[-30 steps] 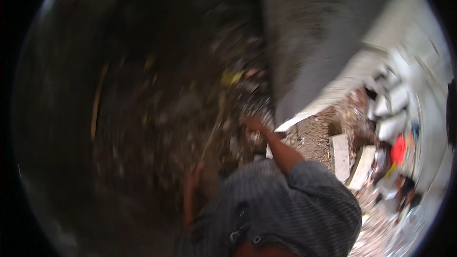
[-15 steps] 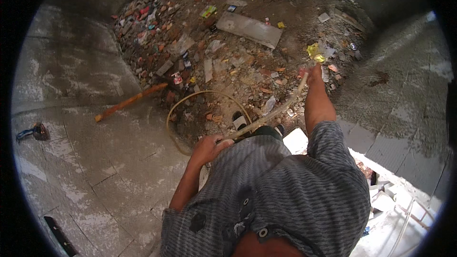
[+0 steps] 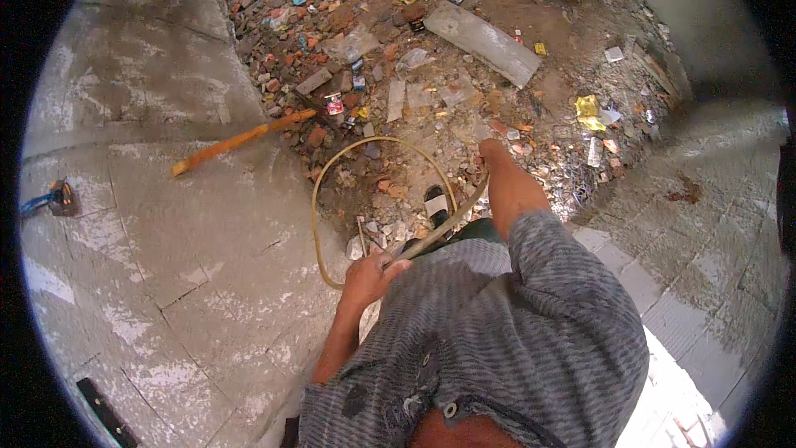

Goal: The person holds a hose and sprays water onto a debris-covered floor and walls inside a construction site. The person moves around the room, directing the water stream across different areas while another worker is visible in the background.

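A yellowish, see-through hose (image 3: 434,233) runs slantwise between my two hands, in front of my grey patterned shirt. Low down, close to my waist, my left hand (image 3: 370,276) has its fingers wrapped round it. My right hand (image 3: 492,154) reaches forward over the rubble, closed round the hose near what seems to be its far end. That tip is mostly covered by my fingers. Beyond my left hand the hose bends into a wide loop (image 3: 316,207), which hangs before my feet. One dark sandal with a pale strap (image 3: 436,206) shows inside the loop.
Broken brick and litter (image 3: 290,25) cover the ground ahead. A long flat slab (image 3: 483,44) lies there, with a yellow wrapper (image 3: 589,112) to the right. Grey block walls rise on both sides. An orange-brown wooden stick (image 3: 240,143) and a blue-handled tool (image 3: 51,199) are at left.
My right hand has swung left and closer to my body, away from the yellow wrapper, bringing the hose along. My left hand keeps its hold. The view has shifted a little.
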`<state>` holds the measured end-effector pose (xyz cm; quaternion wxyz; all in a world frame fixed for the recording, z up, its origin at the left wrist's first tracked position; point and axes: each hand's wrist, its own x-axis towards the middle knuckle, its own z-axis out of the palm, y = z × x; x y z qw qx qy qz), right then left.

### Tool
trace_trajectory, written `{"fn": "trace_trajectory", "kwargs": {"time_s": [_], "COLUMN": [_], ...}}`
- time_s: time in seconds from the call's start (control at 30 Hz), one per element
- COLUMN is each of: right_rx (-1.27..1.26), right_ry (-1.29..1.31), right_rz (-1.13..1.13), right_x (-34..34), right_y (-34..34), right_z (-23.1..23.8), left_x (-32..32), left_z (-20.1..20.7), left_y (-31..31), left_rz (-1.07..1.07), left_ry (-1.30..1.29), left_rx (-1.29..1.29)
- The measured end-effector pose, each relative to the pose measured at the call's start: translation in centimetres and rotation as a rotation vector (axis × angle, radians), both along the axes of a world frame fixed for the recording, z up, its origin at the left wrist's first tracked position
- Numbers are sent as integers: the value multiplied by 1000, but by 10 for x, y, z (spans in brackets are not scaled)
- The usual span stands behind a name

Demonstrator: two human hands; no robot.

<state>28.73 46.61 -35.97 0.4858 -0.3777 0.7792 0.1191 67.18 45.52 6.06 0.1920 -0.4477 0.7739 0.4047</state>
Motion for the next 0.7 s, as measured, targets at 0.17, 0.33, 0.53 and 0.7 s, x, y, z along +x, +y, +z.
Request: {"fn": "trace_trajectory", "kwargs": {"time_s": [0.17,0.33,0.53,0.7], "right_rx": [-133,-206,-671,-729], "right_ry": [238,309,-12,-134], "right_rz": [650,701,283,-191], "right_x": [-1,-35,-92,-121], "right_y": [-18,-15,-21,-69], "right_z": [29,70,104,154], "left_x": [-14,-47,-96,-125], "left_z": [-1,4,16,21], "left_y": [9,27,52,74], "left_rz": [36,25,12,87], "left_ry": [-4,111,58,104], "left_rx": [34,-26,-48,-120]}}
